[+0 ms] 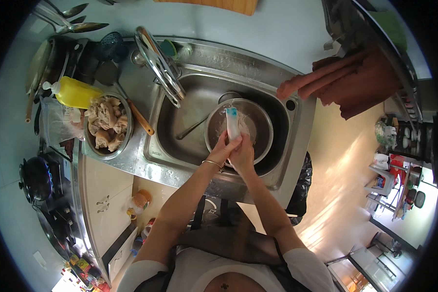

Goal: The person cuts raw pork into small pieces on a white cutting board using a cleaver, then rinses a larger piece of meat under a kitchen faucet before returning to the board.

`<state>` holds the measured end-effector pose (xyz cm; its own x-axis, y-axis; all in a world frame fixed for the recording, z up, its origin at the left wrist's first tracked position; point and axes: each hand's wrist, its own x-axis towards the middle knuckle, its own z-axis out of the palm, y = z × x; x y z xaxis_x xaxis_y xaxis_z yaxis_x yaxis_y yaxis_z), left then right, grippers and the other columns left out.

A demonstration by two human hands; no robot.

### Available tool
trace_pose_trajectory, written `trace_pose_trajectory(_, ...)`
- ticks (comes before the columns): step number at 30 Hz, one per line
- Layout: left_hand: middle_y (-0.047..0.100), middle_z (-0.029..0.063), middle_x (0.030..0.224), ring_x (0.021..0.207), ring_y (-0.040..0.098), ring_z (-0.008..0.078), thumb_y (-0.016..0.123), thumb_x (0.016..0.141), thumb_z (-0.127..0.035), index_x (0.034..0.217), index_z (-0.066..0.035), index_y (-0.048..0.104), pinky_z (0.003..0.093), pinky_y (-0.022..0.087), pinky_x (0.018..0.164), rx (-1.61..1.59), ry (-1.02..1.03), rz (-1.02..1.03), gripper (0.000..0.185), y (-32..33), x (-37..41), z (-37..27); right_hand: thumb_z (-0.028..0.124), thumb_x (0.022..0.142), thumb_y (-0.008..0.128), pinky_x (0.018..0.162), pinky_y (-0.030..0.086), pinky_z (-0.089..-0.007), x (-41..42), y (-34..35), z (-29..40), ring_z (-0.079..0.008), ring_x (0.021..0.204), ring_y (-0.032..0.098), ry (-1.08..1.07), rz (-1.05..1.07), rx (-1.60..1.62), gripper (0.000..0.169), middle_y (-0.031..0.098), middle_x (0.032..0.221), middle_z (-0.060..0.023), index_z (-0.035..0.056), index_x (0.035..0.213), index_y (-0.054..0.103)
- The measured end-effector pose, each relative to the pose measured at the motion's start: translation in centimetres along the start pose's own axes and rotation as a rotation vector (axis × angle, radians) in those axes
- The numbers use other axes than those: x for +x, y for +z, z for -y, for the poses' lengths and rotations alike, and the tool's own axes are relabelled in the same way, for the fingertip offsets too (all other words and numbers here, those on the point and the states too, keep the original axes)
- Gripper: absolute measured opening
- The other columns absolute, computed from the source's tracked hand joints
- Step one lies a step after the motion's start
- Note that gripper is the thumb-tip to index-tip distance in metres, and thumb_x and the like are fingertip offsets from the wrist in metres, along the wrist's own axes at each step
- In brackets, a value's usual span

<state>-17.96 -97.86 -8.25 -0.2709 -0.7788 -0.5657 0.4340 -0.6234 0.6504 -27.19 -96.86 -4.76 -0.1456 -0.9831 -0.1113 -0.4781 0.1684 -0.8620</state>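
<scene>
Both hands meet over a metal bowl (265, 137) in the stainless steel sink (193, 95). My left hand (224, 146) and my right hand (241, 150) are closed around the lower part of a long whitish piece (233, 124) with a blue patterned end; whether it is a cloth or a packet, I cannot tell. Something pale lies in the bowl, partly hidden by the hands. A dark-ended utensil (191, 129) leans in the sink, left of the bowl. The chrome faucet (160, 69) rises at the sink's back left.
Left of the sink stand a metal bowl of pale meat pieces (107, 120), a yellow bottle (75, 93) and a spatula with a wooden handle (140, 116). A lidded pot (36, 179) sits over a blue flame at far left. Brown cloths (357, 84) hang at right.
</scene>
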Motion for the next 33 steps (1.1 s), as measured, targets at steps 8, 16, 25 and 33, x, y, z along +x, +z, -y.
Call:
trace_pose_trajectory(8, 0.062, 0.0125, 0.106, 0.093, 0.060, 0.0224, 0.066, 0.080, -0.030, 0.117, -0.004, 0.054, 0.0358, 0.049, 0.081, 0.670, 0.581, -0.225, 0.047, -4.9, -4.5, -2.4, 0.027, 0.075, 0.067, 0.070, 0.048, -0.0392, 1.2, 4.4, -6.0, -0.0288, 0.083, 0.061, -0.117, 0.048, -0.009, 0.036, 0.062, 0.089, -0.0139, 0.0012, 0.098, 0.055)
trace_pose_trajectory(16, 0.064, 0.0173, 0.083, 0.079, 0.062, 0.0323, 0.065, 0.078, -0.023, 0.081, -0.003, 0.068, 0.0384, 0.050, 0.073, 0.487, 0.394, -1.590, 0.021, -17.0, -39.1, 3.3, 0.015, 0.072, 0.062, 0.095, 0.040, -0.0414, 6.9, 3.3, -9.5, -0.0367, 0.108, 0.052, -0.576, 0.329, -0.629, 0.067, 0.051, 0.123, -0.0228, -0.0009, 0.133, 0.038)
trace_pose_trajectory(25, 0.057, 0.0225, 0.102, 0.100, 0.052, 0.0354, 0.071, 0.061, -0.034, 0.097, -0.001, 0.060, 0.0429, 0.042, 0.089, -0.504, -0.442, -2.958, 0.050, -17.7, -71.6, 34.3, 0.024, 0.074, 0.063, 0.102, 0.033, -0.0406, 5.8, 9.1, -7.9, -0.0346, 0.117, 0.047, -0.891, 0.153, -0.910, 0.058, 0.051, 0.123, -0.0228, -0.0044, 0.122, 0.048)
trace_pose_trajectory(33, 0.054, 0.0232, 0.116, 0.105, 0.055, 0.0366, 0.078, 0.052, -0.053, 0.119, 0.004, 0.046, 0.0409, 0.045, 0.092, -0.974, -0.752, -2.597, 0.094, -15.9, -82.8, 54.2, 0.013, 0.069, 0.059, 0.084, 0.046, -0.0455, -7.5, 15.0, 2.5, -0.0405, 0.097, 0.057, -0.521, 0.436, -0.966, 0.031, 0.061, 0.097, -0.0247, -0.0051, 0.094, 0.060)
